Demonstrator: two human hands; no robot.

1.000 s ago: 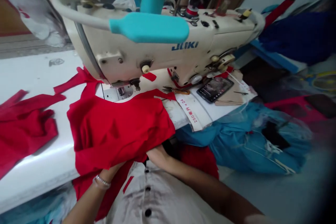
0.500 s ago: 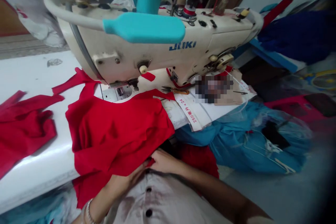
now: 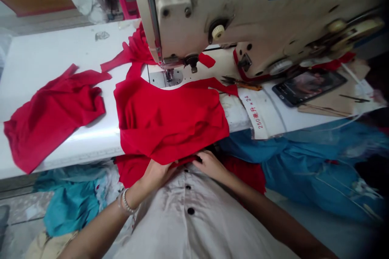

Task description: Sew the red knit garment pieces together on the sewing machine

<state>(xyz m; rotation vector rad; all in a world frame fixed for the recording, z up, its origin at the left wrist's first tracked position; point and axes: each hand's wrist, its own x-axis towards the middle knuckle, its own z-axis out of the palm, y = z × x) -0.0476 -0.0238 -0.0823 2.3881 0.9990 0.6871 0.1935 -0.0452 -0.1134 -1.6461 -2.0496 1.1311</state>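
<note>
Here's the red cloth [image 3: 170,117], spread on the white counter [image 3: 60,48] at the near side of the sewing machine [image 3: 243,12], its curved upper edge just short of the machine's presser foot [image 3: 169,75] and its lower part hanging towards the person. Both hands are down at that lower edge, on the side away from the machine: the left hand [image 3: 158,174] reaches under the fold, the right hand [image 3: 211,166] bends in at the corner, and with the fingertips tucked out of sight I can't tell whether either set of fingers is pinching or merely resting. Look at those loose creases: this should be light, soft and limp, nothing brittle about it, likely to bunch or slide if pushed from one end. The narrow strips running off nearest the machine look the floppiest and perhaps the easiest to stretch, so the better hold is a flat pinch at two spread points along the broad lower edge, keeping the layers together. Over to the machine's left, a second red piece [image 3: 57,109] lies rumpled, just as slack.
</note>
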